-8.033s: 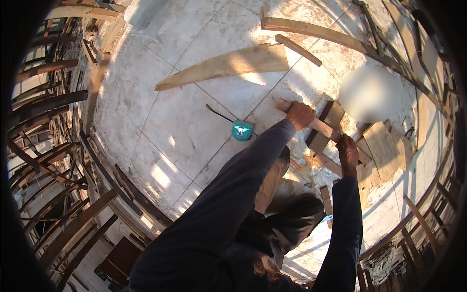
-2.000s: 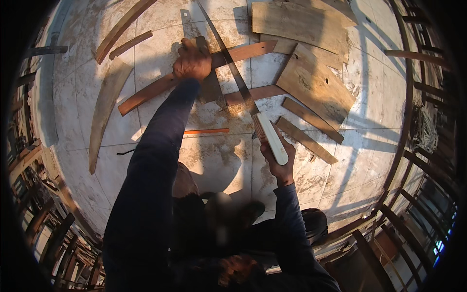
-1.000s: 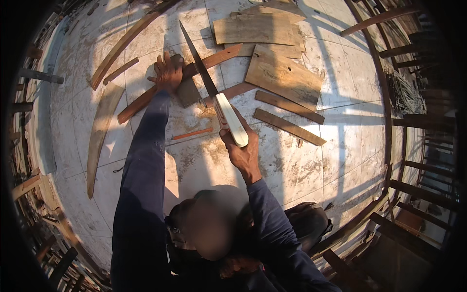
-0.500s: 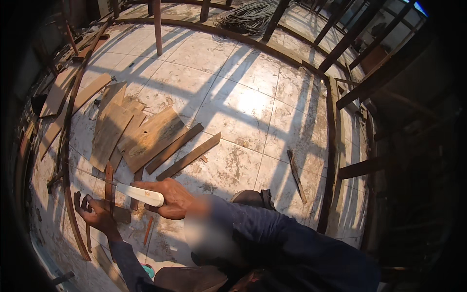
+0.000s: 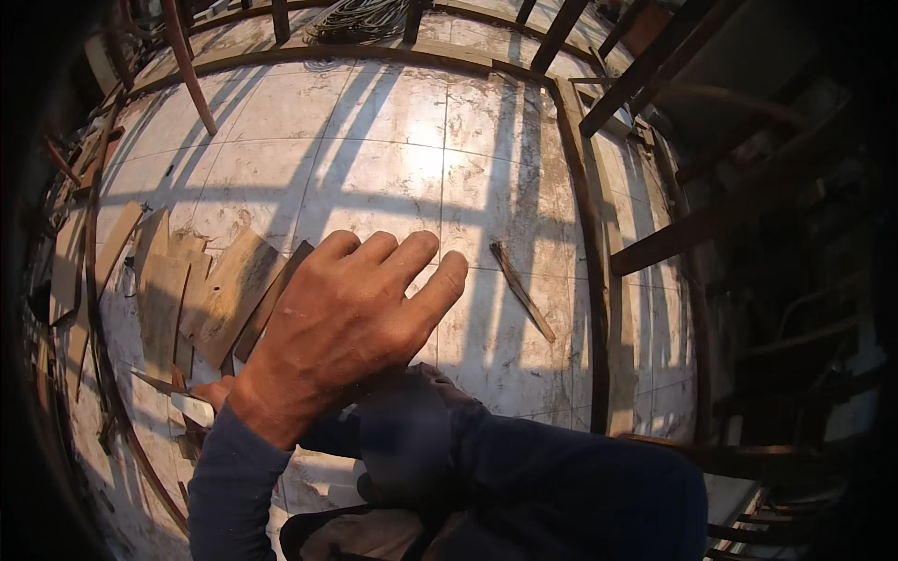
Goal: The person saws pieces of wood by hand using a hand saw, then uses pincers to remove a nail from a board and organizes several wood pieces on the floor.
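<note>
My left hand (image 5: 346,313) is raised close in the middle of the picture, back of the hand showing. Its fingers are bent but spread apart, with nothing seen in them; the palm is hidden. Behind that wrist, low on the left, my right hand (image 5: 219,390) shows only in part. It grips a white-handled tool (image 5: 194,409) whose narrow, pointed blade reaches to the left. A reddish wooden strip (image 5: 190,433) lies just under the tool, mostly covered. Beyond the hands, a pale board with a knot (image 5: 227,285) rests on the floor beside a dark wooden strip (image 5: 257,323).
More flat boards (image 5: 164,304) lie at the left, near a long thin curved bar (image 5: 91,271). One splintered stick (image 5: 524,294) is on the tiled floor (image 5: 374,178) to the right. Wooden beams and posts (image 5: 669,229) frame the floor. Coiled cable (image 5: 365,21) sits at the far edge.
My left hand has come up from the wood at the lower left to the middle of the picture. The view has shifted, and the right hand with the tool appears farther left and lower.
</note>
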`<control>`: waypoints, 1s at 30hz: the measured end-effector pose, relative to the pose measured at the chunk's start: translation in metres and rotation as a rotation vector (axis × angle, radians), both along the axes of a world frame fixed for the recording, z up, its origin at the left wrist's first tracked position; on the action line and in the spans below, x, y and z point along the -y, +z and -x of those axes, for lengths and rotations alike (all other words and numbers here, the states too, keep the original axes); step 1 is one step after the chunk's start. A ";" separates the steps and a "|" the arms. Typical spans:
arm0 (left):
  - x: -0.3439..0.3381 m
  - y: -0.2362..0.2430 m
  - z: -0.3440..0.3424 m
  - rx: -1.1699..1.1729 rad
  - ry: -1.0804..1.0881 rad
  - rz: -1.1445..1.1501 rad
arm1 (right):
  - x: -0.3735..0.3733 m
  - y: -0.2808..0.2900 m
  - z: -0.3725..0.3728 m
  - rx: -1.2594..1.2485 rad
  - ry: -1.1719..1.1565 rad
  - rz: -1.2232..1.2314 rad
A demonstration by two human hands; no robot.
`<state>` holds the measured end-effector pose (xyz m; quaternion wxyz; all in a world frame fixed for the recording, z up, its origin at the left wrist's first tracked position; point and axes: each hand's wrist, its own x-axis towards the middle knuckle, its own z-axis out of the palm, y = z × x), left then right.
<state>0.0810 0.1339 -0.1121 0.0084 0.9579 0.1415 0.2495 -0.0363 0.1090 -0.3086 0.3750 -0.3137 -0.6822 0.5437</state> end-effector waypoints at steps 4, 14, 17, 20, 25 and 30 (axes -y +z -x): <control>0.038 0.007 -0.061 0.047 -0.190 -0.118 | 0.009 0.025 -0.023 0.156 0.007 -0.036; 0.064 0.020 -0.068 0.072 -0.319 -0.106 | 0.004 0.073 -0.056 0.096 -0.046 -0.053; 0.065 0.011 -0.070 0.039 -0.217 -0.189 | 0.006 0.066 -0.052 0.064 -0.058 -0.012; 0.074 0.014 -0.074 -0.101 -0.293 -0.155 | 0.006 0.063 -0.048 0.000 -0.041 0.017; 0.078 0.028 -0.072 -0.018 -0.240 -0.277 | 0.002 0.070 -0.049 -0.159 -0.015 0.270; 0.080 0.028 -0.066 0.108 -0.169 -0.339 | -0.004 0.076 -0.055 -0.176 -0.220 0.321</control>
